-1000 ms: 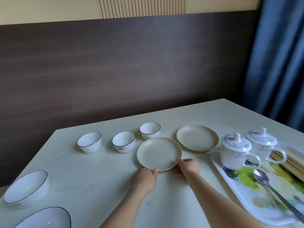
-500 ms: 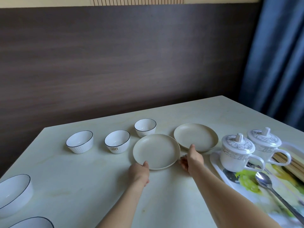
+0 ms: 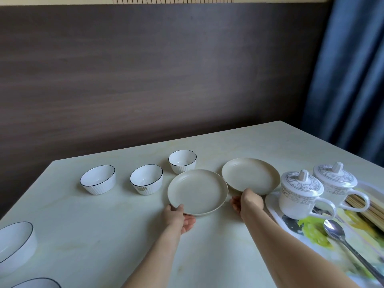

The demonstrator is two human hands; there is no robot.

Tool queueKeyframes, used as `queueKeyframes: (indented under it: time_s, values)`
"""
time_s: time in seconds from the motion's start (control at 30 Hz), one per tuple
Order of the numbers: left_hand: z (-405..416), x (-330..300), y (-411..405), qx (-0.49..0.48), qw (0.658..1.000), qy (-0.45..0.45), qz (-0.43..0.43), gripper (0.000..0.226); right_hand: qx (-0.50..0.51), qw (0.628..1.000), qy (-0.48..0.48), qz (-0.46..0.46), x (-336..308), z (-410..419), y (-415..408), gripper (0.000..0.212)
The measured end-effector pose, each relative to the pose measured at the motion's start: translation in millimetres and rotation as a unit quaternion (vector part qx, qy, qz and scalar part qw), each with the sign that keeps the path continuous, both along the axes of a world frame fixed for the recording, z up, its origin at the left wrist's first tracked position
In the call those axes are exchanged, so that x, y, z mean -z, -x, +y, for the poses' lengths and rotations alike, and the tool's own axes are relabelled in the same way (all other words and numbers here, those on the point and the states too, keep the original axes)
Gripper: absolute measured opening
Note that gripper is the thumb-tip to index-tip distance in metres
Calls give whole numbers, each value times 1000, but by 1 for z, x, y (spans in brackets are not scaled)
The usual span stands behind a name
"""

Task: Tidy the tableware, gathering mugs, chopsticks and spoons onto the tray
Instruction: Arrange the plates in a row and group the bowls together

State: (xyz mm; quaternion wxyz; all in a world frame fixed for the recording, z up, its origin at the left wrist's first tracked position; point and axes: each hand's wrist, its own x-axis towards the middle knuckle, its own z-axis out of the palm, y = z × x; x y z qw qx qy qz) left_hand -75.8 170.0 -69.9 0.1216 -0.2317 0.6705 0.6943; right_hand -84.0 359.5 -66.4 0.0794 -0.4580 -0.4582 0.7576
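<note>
On the white fruit-patterned tray (image 3: 273, 213) at the right stand two lidded white mugs (image 3: 301, 194) (image 3: 336, 181). Beside them on the tray lie a bundle of chopsticks (image 3: 365, 206) and a metal spoon (image 3: 336, 231). My left hand (image 3: 178, 217) grips the near rim of the left beige plate (image 3: 197, 190), thumb on top and fingers under it. My right hand (image 3: 247, 201) is curled at the near rim of the right beige plate (image 3: 250, 175), hiding that part of the rim.
Three small white bowls (image 3: 97, 179) (image 3: 146, 179) (image 3: 182, 161) stand in a row behind the plates. Two larger white bowls (image 3: 14, 244) (image 3: 35, 283) sit at the near left. A dark wall panel runs behind the table, with a blue curtain at the right.
My right hand left the left plate's edge and went to the right plate's near rim. My left hand slid its fingers under the left plate. The camera view shifted slightly.
</note>
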Motion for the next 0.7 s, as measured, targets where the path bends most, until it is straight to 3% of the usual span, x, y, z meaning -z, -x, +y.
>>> queueKeyframes:
  time_s: [0.2,0.37,0.47,0.57,0.7]
  values:
    - [-6,-6,-4,9,999,-31,-15,19,-37,998,-41,-5,-3,-2,-11,27]
    - [-27,-20,-12,35,998,21,-52,18,-83,993,-80,-19,-3,-18,-27,36]
    - [-51,-31,-19,40,997,55,-47,15,-136,986,-92,-37,-4,-38,-35,24]
    - [-83,-47,-28,34,995,87,-36,10,-231,963,-124,-56,-10,-73,-46,18]
    - [-135,-62,-42,19,990,134,-31,14,-399,904,-133,-70,-23,-144,-70,22]
